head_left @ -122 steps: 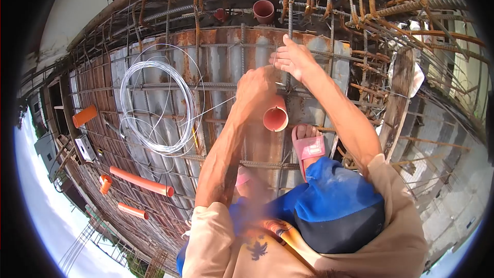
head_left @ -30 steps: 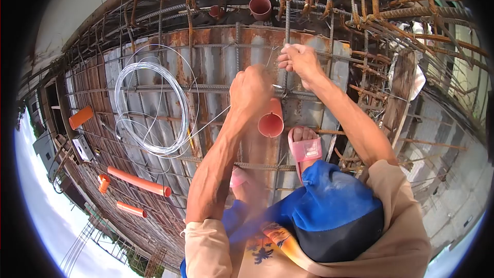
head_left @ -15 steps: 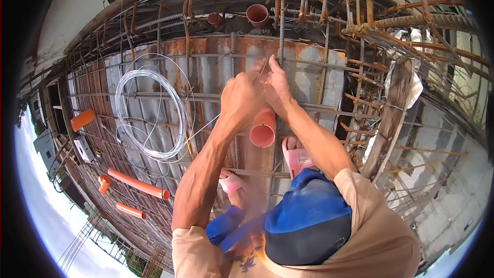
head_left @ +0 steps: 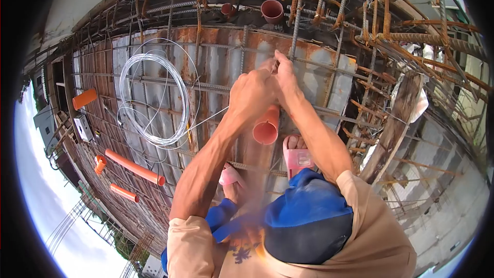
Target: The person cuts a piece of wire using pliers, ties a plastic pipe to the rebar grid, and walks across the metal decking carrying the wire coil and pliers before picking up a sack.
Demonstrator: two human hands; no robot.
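Wire (head_left: 210, 117), joined to the coil (head_left: 185, 108) toward the corrugated sheet's (head_left: 311, 85) left edge, is clenched in the left hand (head_left: 249, 92). The right hand's (head_left: 288, 82) grasp is hidden. The pipe (head_left: 265, 133) is seen below both; whether anything is fastened cannot be told.

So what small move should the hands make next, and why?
Probably part the right hand slightly from the left hand: they meet by the orange pipe, hiding their grip, and a wire strand leads from the coil toward the left.
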